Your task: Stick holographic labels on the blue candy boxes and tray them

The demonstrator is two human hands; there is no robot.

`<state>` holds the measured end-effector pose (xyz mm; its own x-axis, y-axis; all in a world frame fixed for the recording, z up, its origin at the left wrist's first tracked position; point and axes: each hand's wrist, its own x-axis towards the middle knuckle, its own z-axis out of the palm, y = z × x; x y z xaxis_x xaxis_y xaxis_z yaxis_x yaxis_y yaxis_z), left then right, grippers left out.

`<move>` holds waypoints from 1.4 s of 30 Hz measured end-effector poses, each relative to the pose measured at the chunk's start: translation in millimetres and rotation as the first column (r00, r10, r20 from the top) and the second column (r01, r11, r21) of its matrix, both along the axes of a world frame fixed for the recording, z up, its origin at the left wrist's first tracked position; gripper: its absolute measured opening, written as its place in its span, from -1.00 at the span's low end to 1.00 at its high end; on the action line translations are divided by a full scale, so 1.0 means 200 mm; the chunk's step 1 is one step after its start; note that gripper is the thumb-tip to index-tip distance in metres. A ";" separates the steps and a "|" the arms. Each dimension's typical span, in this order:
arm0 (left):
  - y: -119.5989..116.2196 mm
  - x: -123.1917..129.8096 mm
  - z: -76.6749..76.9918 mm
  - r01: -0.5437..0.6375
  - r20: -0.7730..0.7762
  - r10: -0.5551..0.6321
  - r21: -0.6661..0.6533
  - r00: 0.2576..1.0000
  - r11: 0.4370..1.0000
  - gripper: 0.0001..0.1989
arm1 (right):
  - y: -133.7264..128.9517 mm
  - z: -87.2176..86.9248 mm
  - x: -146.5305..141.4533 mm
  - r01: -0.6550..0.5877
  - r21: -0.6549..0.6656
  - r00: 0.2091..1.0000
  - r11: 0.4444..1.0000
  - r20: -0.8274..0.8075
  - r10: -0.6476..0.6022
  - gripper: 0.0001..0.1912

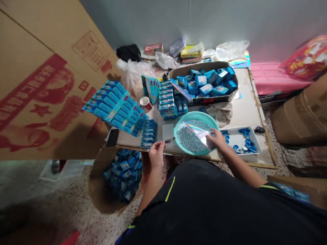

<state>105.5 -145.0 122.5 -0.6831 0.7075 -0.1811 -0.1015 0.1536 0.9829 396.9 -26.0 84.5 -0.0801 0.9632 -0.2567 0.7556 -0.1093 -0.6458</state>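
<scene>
Currently, on my feed, the right hand (pixel 216 139) clenches holographic foil (pixel 196 132) above the teal basin (pixel 192 115). The left hand (pixel 156 154) pinches a silver strip (pixel 169 140) just beside its rim.

No wording can be read for certain. Red Chinese characters run across the cardboard box (pixel 33 88) at ten o'clock of the view, too slanted and blurred to make out, and the labels on the blue boxes (pixel 205 89) at two o'clock are too small to read.
</scene>
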 end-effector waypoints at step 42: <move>0.62 -1.20 -0.64 0.270 -0.407 -0.442 -0.414 0.800 0.869 -0.86 | 0.24 -0.36 -1.82 -0.085 -0.524 0.671 0.847 -0.659 -0.341 -0.66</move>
